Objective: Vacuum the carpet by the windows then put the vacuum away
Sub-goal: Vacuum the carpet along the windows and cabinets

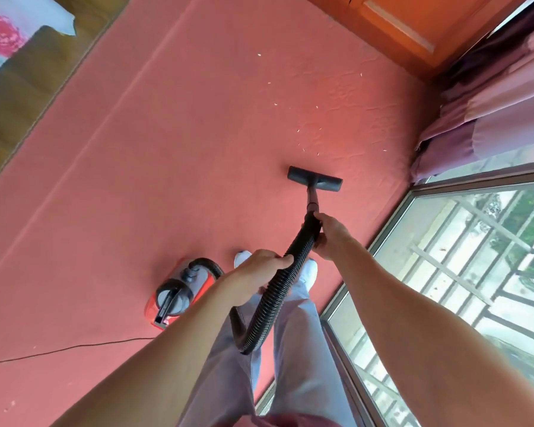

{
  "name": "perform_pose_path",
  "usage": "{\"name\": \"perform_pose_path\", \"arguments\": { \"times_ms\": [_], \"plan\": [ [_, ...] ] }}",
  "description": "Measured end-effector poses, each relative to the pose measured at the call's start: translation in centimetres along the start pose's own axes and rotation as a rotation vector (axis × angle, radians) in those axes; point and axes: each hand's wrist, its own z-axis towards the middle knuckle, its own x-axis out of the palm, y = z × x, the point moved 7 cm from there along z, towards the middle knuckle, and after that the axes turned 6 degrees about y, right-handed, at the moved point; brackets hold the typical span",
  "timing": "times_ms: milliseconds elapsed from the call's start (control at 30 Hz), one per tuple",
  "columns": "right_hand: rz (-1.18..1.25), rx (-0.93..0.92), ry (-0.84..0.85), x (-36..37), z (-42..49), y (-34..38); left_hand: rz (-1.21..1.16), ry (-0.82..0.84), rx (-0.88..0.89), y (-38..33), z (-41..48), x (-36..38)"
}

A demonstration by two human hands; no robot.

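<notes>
A red canister vacuum [176, 295] sits on the pink carpet [167, 149] to the left of my feet. Its black ribbed hose [270, 300] loops in front of my legs and rises to the wand. My left hand [256, 272] is closed around the hose. Further up, my right hand [330, 237] grips the hose's handle end. The black floor head [315, 178] rests flat on the carpet ahead of me. Small pale crumbs [299, 131] lie scattered on the carpet beyond the head.
A floor-length window [463, 257] with outside bars runs along the right. Purple curtains [490, 103] hang at the right corner beside an orange wooden door [398, 26]. The vacuum's black power cord [59, 349] trails left. Wood flooring [28, 87] borders the carpet at upper left.
</notes>
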Motion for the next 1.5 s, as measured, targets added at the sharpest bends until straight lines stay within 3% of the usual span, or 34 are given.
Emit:
{"name": "perform_pose_path", "arguments": {
  "times_ms": [267,567,767,967,1100,1367,1500],
  "plan": [
    [-0.007,0.000,-0.103,-0.4,2.2,-3.2,0.059,0.030,-0.077,2.9,2.6,0.1],
    [-0.173,-0.128,-0.158,2.1,5.0,1.2,-0.099,-0.067,0.040,1.5,6.0,-0.5],
    [-0.100,-0.173,-0.116,4.3,5.7,3.1,-0.099,-0.118,0.122,-0.6,6.7,-3.7],
    [-0.064,-0.152,-0.078,3.3,4.0,1.0,-0.158,0.228,0.090,-0.5,3.8,-4.3],
    [-0.051,-0.163,-0.050,2.9,3.9,0.5,-0.135,0.318,0.071,-0.7,3.2,-4.3],
    [-0.087,-0.199,-0.028,5.4,7.9,4.7,-0.218,-0.018,0.112,-0.9,8.6,-4.7],
    [-0.082,-0.220,-0.046,5.4,8.0,5.4,-0.270,0.001,0.117,-1.3,9.0,-4.2]
  ]
}}
